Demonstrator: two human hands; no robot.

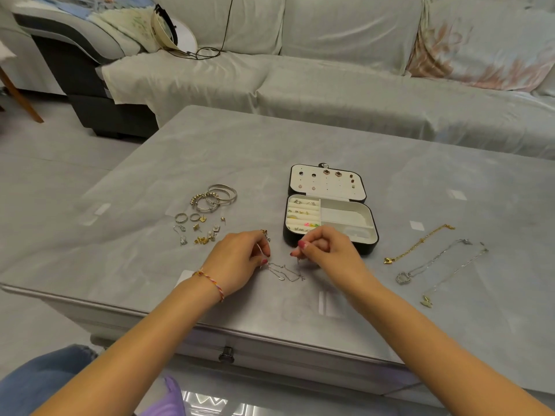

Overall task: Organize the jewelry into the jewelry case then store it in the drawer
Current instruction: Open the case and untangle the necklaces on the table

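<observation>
Drawer knob (226,354) seen at near desk (300,139) edge. Thin silver chain (285,272) pinched at both ends: left hand (240,259) fingers curled on left end, right hand (324,250) fingers curled on right end, chain slack on desk between. Jewelry case (329,210) lying open just beyond hands, earrings seated in lid and compartments. Bangles (214,197), rings, earrings grouped far left; three necklaces (432,259) laid right. Sofa (330,85) behind.

Bare forearms, braided multicoloured bracelet (210,280) on left wrist, red-painted nails, what looks like blue denim (39,376) on knee
</observation>
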